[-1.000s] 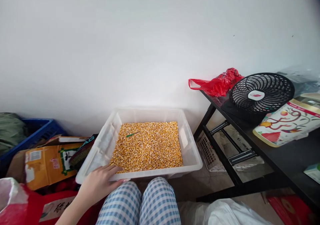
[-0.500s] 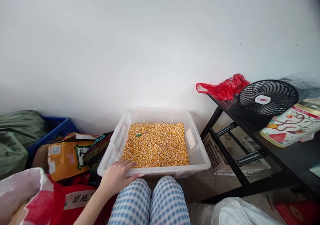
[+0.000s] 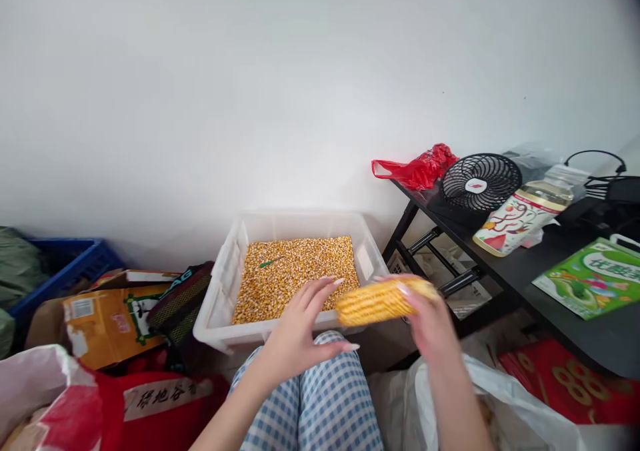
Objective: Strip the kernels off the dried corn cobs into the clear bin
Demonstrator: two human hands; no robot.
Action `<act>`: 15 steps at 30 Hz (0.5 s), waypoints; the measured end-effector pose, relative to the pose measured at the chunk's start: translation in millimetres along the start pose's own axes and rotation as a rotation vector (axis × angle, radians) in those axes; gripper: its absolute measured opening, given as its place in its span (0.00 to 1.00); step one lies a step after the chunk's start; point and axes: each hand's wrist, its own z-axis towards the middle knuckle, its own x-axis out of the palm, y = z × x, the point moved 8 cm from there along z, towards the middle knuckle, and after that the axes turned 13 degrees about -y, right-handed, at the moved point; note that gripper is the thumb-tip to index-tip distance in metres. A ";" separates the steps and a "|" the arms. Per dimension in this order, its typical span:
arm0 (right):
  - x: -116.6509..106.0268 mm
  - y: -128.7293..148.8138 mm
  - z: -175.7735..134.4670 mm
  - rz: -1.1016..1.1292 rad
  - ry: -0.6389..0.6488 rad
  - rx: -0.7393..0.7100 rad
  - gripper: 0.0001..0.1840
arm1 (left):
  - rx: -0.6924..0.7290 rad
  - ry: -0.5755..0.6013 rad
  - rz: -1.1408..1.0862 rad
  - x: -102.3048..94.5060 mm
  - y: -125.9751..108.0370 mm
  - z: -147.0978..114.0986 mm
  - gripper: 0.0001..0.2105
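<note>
An ear of corn (image 3: 373, 302), yellow and a little blurred, lies almost level over the front right corner of the bin, its right end gripped by my right hand (image 3: 425, 321). My left hand (image 3: 305, 324) is open just left of the corn's free end, thumb and fingers spread apart and not touching it. Below and beyond both hands stands a translucent plastic bin (image 3: 227, 304) with a layer of loose corn kernels (image 3: 295, 271). On the kernels rests a small green tool (image 3: 270, 263), its kind too small to make out.
Right of the bin, a black table (image 3: 505, 284) carries a red plastic bag (image 3: 420, 169), a fan (image 3: 480, 183), a bottle (image 3: 525, 217) and a green packet (image 3: 593, 277). A white sack (image 3: 515, 404) sits low right. At left are a cardboard box (image 3: 100, 327) and a red bag (image 3: 165, 414).
My right hand has come into view holding the ear of corn. My left hand has left the bin's front rim and moved right, opening toward the corn. The view has turned right.
</note>
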 end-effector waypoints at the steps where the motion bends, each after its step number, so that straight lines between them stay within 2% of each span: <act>1: 31.0 -3.6 2.2 0.041 0.079 0.042 0.16 | -0.017 -0.013 0.005 0.9 -4.3 5.1 0.33; 3: 86.0 -13.4 4.6 0.072 0.203 0.146 0.19 | -0.103 -0.079 0.025 -4.7 4.2 10.8 0.29; 5: 125.3 -20.6 1.1 0.091 0.331 0.220 0.23 | -0.209 -0.142 -0.019 -14.7 24.0 8.8 0.26; 7: 137.8 -26.9 -3.0 0.101 0.417 0.244 0.25 | -0.330 -0.152 -0.161 -20.2 44.8 0.4 0.24; 8: 131.6 -31.9 -2.5 0.093 0.422 0.234 0.26 | -0.410 -0.140 -0.256 -19.9 54.6 -5.6 0.24; 9: 116.7 -39.7 0.2 0.067 0.396 0.214 0.26 | -0.504 -0.129 -0.359 -18.1 63.8 -12.3 0.23; 11: 57.5 -62.5 12.2 -0.035 0.191 0.136 0.25 | -0.694 -0.131 -0.576 -12.1 79.0 -25.6 0.23; 12: 12.7 -75.6 17.7 -0.086 -0.004 0.086 0.24 | -0.772 -0.149 -0.687 -9.1 85.2 -30.8 0.24; 13: -40.5 -87.9 18.1 -0.139 -0.256 0.030 0.24 | -0.830 -0.171 -0.794 -6.4 90.7 -34.0 0.24; 14: -96.0 -98.6 9.9 -0.197 -0.524 -0.026 0.22 | -0.864 -0.196 -0.888 -4.7 96.4 -34.6 0.24; 15: -144.6 -108.6 -4.3 -0.296 -0.721 -0.056 0.20 | -0.879 -0.220 -0.955 -4.1 103.0 -32.8 0.24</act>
